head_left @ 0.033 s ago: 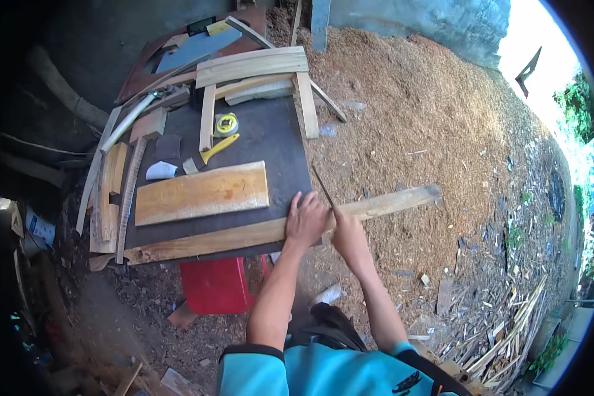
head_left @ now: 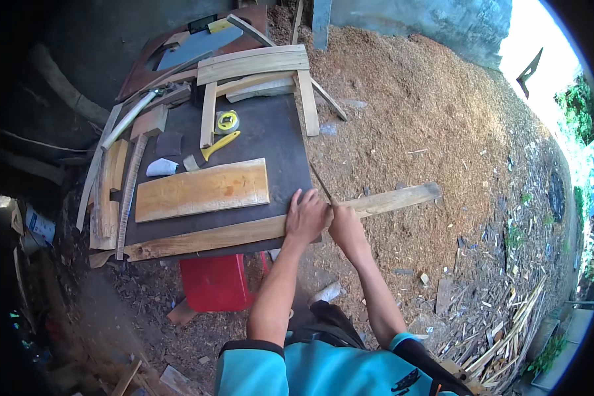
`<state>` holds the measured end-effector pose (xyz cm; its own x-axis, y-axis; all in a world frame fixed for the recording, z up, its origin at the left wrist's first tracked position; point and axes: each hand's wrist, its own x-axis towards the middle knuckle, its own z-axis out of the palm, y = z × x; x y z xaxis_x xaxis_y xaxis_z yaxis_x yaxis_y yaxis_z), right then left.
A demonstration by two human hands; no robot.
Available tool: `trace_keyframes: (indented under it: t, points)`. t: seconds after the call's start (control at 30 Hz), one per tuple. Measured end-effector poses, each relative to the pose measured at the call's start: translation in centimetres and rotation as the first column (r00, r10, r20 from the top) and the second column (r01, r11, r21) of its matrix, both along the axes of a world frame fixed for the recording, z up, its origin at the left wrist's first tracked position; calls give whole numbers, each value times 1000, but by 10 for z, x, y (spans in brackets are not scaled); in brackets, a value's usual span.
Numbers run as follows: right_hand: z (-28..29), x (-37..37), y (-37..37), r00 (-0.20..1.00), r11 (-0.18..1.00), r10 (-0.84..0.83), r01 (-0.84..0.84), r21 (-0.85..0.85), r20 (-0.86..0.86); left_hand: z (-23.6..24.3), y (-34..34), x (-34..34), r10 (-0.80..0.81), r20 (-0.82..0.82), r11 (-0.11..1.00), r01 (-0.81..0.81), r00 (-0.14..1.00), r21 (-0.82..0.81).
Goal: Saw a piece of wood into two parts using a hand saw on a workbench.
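Observation:
A long wooden plank [head_left: 241, 232] lies along the near edge of the dark tabletop [head_left: 285, 142], its right part jutting past the table's side. My left hand [head_left: 307, 214] rests flat on it by the table's right edge, fingers stretched out over its far side. Just to the right, my right hand [head_left: 348, 230] is closed round the handle of what looks like a hand saw [head_left: 321, 181]. Its thin dark blade is seen edge-on, slanting away to the left across the plank beside the table edge. The handle is hidden inside my fist.
On the table sit a wide board [head_left: 204, 190], a yellow tape measure [head_left: 227, 122], a yellow-handled brush [head_left: 219, 146], a hammer [head_left: 131, 120] and a joined wooden frame [head_left: 254, 64]. Below is a red stool [head_left: 214, 284]. Sawdust [head_left: 402, 112] and wood scraps cover the ground.
My right hand and the blade have shifted slightly away from me and to the left. My left hand stays in place on the plank.

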<state>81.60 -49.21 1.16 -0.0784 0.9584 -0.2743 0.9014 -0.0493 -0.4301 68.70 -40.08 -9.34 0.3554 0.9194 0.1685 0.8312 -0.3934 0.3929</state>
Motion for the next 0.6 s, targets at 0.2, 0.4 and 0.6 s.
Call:
trace_keyframes:
  t: [0.2, 0.4, 0.6]
  points:
    - [-69, 7, 85, 998, 998, 47, -46, 31, -37, 3, -16, 18, -47, 44, 998, 49, 998, -48]
    - [-4, -9, 64, 999, 999, 25, -25, 25, -23, 2, 3, -5, 2, 4, 999, -2, 1000, 40]
    - [33, -16, 30, 995, 995, 76, -80, 52, 60, 1, 0, -12, 31, 12, 999, -31, 999, -32]
